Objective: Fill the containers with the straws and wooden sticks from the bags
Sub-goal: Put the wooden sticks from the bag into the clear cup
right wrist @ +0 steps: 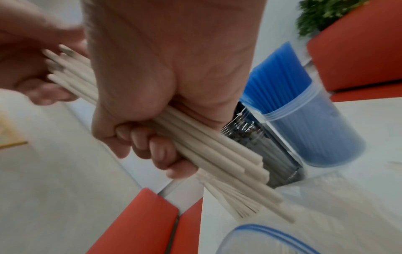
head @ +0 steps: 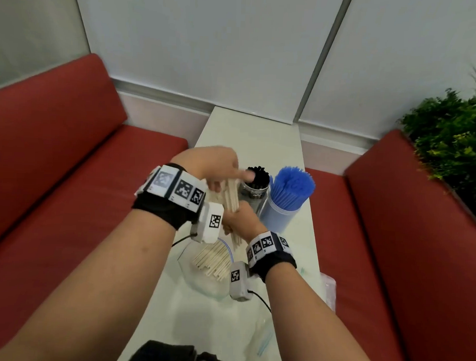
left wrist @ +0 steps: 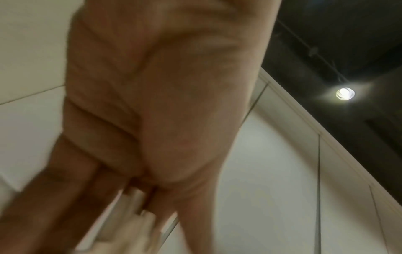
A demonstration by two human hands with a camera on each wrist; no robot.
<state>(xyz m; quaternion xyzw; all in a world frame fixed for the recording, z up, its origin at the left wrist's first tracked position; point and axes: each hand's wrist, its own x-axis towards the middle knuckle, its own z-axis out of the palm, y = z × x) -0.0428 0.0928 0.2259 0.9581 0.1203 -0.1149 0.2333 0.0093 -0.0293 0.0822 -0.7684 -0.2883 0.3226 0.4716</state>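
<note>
A bundle of pale wooden sticks stands nearly upright over the narrow white table. My right hand grips its lower half in a fist. My left hand closes over the sticks' top ends; the left wrist view is blurred and shows sticks between its fingers. Just right of the bundle stand a clear container of black straws and a wider container of blue straws. Below my hands lies a clear zip bag with more wooden sticks in it.
Red bench seats flank the table on both sides, and a green plant stands at the right. Crumpled clear bags lie at the table's near end and at its right edge. A dark object sits at the bottom.
</note>
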